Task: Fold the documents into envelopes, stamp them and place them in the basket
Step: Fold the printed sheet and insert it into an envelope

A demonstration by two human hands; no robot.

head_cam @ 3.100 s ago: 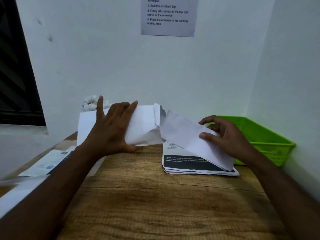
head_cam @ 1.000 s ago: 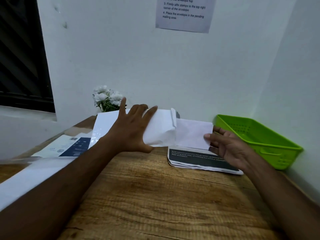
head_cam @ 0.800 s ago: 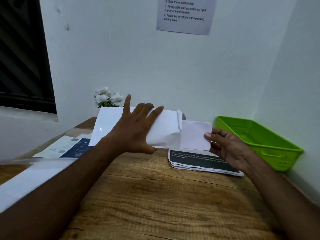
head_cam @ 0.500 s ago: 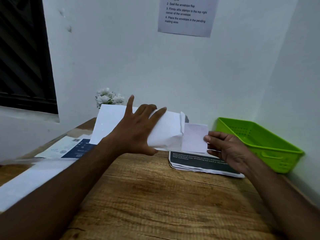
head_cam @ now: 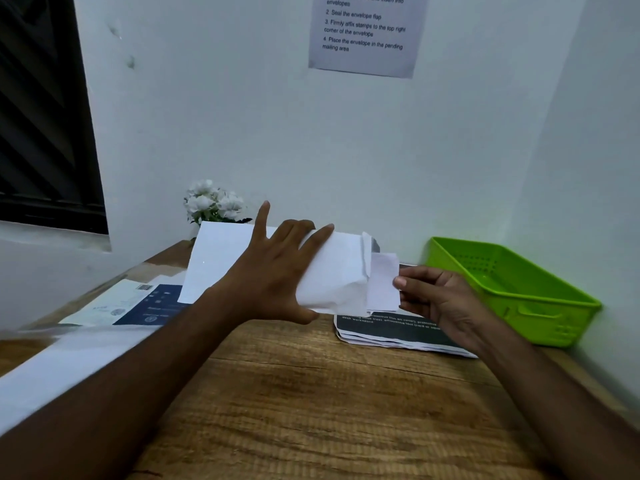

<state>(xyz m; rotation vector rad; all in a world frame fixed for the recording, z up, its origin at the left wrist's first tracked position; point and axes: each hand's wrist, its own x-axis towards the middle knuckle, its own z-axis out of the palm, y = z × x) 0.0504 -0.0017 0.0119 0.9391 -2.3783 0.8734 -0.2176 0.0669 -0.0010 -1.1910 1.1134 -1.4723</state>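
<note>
My left hand (head_cam: 277, 275) grips a white envelope (head_cam: 221, 261) held above the wooden table, fingers over its front and thumb beneath. A folded white document (head_cam: 383, 282) sticks out of the envelope's open right end. My right hand (head_cam: 436, 299) pinches the document's right edge between thumb and fingers. Only a short part of the document shows; the rest is inside the envelope. A stack of printed documents (head_cam: 391, 332) with a dark band lies on the table under my right hand. The green basket (head_cam: 519, 296) stands at the right, against the wall.
A blue and white sheet (head_cam: 138, 304) lies at the left of the wooden table (head_cam: 311, 403). White paper (head_cam: 62, 365) covers the near left edge. A small pot of white flowers (head_cam: 213, 204) stands by the back wall. An instruction sheet (head_cam: 363, 32) hangs above.
My right hand has pushed the folded document leftward, deeper into the envelope, so less of it shows. My left hand has kept its grip on the envelope.
</note>
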